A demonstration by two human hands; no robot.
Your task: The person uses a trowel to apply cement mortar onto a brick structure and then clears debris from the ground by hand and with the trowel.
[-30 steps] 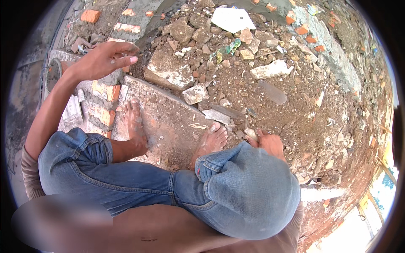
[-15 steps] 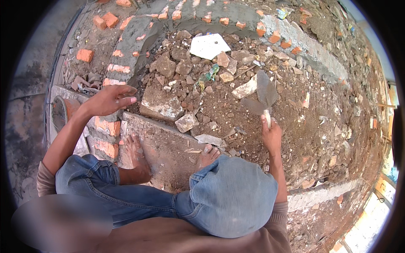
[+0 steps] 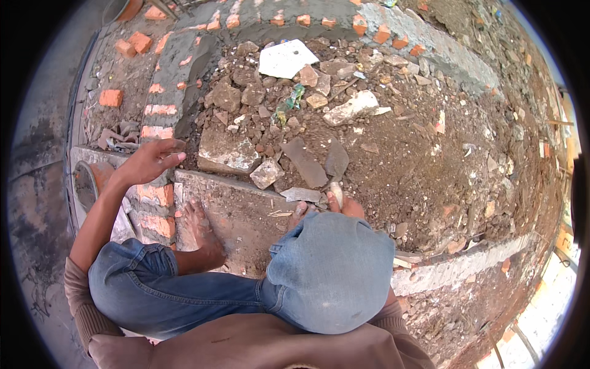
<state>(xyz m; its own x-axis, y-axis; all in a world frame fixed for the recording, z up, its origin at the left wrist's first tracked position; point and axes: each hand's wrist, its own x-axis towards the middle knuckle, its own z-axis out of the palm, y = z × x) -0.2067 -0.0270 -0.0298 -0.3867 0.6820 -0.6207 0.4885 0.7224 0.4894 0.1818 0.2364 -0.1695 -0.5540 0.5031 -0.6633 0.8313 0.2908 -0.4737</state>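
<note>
My right hand (image 3: 349, 208) is closed around the pale handle of a trowel (image 3: 337, 158), partly hidden behind my right knee. The trowel's grey pointed blade is over the soil and rubble, and a dark shape to its left looks like its shadow. My left hand (image 3: 153, 162) is empty, with fingers stretched out and thumb apart. It hovers above the low brick wall (image 3: 156, 194), near a large mortar-crusted block (image 3: 227, 151). A broken flat grey piece (image 3: 301, 194) lies by my right foot.
I crouch with bare feet on a dusty slab (image 3: 246, 215). Fresh mortar and bricks form a curved wall (image 3: 184, 58) around the rubble. A bucket (image 3: 86, 181) is beside my left forearm; another bucket (image 3: 123, 9) stands far left. Loose bricks (image 3: 110, 98) and a white slab piece (image 3: 287, 58) lie about.
My right hand has brought the trowel left and nearer to me, beside my right knee. My left hand stays stretched out in about the same place. The view has shifted slightly.
</note>
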